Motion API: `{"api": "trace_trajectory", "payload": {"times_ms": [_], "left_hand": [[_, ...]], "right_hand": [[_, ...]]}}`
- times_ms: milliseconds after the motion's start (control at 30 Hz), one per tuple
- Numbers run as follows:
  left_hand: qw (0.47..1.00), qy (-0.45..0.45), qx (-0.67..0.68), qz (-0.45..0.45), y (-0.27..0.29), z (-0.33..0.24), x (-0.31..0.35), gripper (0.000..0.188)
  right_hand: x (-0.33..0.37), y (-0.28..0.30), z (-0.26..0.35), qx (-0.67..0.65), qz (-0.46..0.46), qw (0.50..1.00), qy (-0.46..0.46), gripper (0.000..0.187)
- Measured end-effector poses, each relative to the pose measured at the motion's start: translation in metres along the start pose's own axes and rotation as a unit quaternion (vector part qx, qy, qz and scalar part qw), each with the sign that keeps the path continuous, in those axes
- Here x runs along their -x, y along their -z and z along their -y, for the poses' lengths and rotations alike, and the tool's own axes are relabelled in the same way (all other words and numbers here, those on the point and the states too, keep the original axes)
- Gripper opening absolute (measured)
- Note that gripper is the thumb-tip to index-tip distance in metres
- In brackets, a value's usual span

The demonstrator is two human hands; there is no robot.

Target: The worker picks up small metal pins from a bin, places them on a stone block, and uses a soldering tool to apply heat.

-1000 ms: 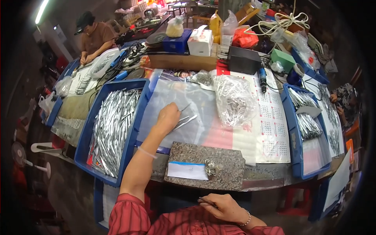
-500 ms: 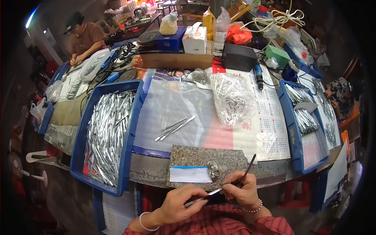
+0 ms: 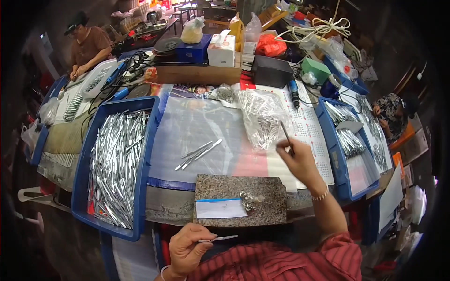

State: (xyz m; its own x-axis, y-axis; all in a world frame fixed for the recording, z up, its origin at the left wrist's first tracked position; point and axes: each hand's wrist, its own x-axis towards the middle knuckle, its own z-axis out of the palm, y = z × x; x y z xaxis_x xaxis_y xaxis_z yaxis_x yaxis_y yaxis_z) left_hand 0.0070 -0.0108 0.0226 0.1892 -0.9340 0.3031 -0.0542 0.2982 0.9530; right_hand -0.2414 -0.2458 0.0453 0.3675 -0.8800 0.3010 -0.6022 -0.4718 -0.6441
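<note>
A big worktable (image 3: 168,206) is seen in front of the person, and many things are laid on it. Its middle is covered by a see-through plastic sheet (image 3: 187,126), with a picture showing under it. On the left, a long blue tray (image 3: 144,173) is filled with thin silver metal pieces. On the right, a smaller-looking blue tray (image 3: 343,185) is filled with bundles of silver pieces. A calendar sheet (image 3: 311,150) is spread just beside that tray. Between the calendar and the plastic sheet, a clear bag (image 3: 265,122) is stuffed with silver pieces. A speckled stone slab (image 3: 234,185) is set at the near edge of the table, and a white paper (image 3: 220,209) with a blue edge is laid on it.

The right hand (image 3: 300,159) is held out over the table, with beads worn around its wrist. Its fingers are closed on a thin dark stick (image 3: 285,130), which is pointed up and tilted. The left hand (image 3: 190,248) is held low, near the slab's front edge. A slim silver piece (image 3: 226,238) is pinched between its thumb and fingers, with one end pointed to the right. A few loose silver pieces (image 3: 201,154) are left lying on the plastic sheet, side by side at a slant.
</note>
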Motion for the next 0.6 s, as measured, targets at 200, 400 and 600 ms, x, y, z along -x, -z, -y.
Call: {"api": "trace_trajectory", "payload": {"times_ms": [200,400,600], "left_hand": [[0.998,0.053,-0.008,-0.039,-0.009,-0.005,0.011,0.016],[0.996,0.068,0.004,-0.052,-0.004,0.002,0.018,0.014],[0.981,0.169,0.091,-0.014,-0.024,0.021,0.005,0.016]], "right_hand": [[-0.06,-0.018,-0.065,0.273,0.012,0.958,0.083,0.012],[-0.047,-0.007,-0.039,0.13,-0.059,0.984,0.111,0.007],[0.072,0.003,0.062,-0.348,0.067,0.929,-0.107,0.014]]}}
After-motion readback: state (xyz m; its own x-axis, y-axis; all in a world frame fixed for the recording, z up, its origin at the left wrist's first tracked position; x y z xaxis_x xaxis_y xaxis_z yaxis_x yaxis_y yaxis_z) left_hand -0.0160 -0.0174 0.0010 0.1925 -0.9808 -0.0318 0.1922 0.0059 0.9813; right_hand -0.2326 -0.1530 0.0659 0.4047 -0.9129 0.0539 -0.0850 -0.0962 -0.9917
